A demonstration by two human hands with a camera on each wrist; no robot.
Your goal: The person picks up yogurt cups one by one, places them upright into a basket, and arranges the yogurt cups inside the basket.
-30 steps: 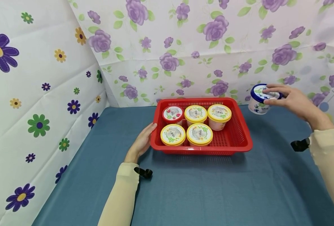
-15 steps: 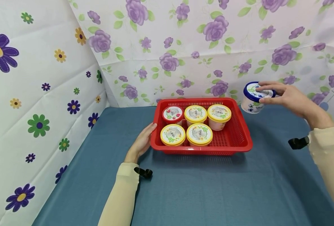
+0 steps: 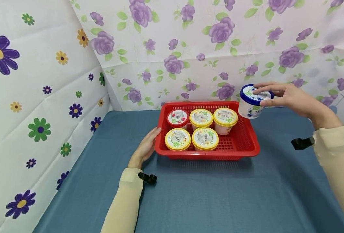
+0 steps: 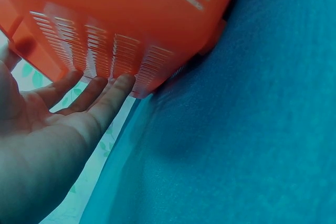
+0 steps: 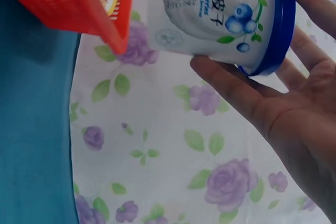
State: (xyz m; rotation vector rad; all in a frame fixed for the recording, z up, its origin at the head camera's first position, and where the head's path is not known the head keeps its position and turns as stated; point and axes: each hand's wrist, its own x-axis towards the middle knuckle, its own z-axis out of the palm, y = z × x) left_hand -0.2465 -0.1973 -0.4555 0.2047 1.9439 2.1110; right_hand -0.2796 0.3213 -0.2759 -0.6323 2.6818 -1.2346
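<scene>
My right hand holds a lidded cup with blueberries printed on its side, its thumb against the side and fingers over the blue lid. Slightly tilted, the cup is raised above the blue cloth and overlaps the back right corner of the red plastic basket in the head view. At the basket's left side is my left hand, thumb at the rim and fingertips against the slotted outer wall. Inside stand a red-lidded cup and several yellow-lidded cups, grouped left and centre.
A blue cloth covers the table. Behind it hangs a white sheet with purple roses, and a daisy-printed sheet runs along the left. Slotted basket floor shows at the right.
My right hand has moved left with the blueberry cup, from beside the basket to its back right corner. The left hand and the basket stay where they were.
</scene>
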